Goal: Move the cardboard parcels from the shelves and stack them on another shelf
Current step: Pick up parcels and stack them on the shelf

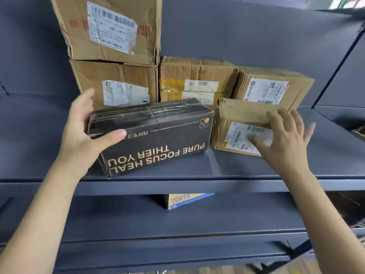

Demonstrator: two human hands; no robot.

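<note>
Grey metal shelf (197, 167): a black box (158, 135) at its front edge is gripped by the left hand (83, 133), while a small brown parcel (243, 125) beside it is touched by the spread-fingered right hand (282, 139).

The long black cardboard box (156, 135) has big gold letters, upside down: "PURE FOCUS THIER YOU HEAL". Small gold signs sit above them, too small to read. The brown cardboard boxes have white paper labels with bar codes; their print is too blurry. The top label (111, 26) shows something like "GB3".
</note>
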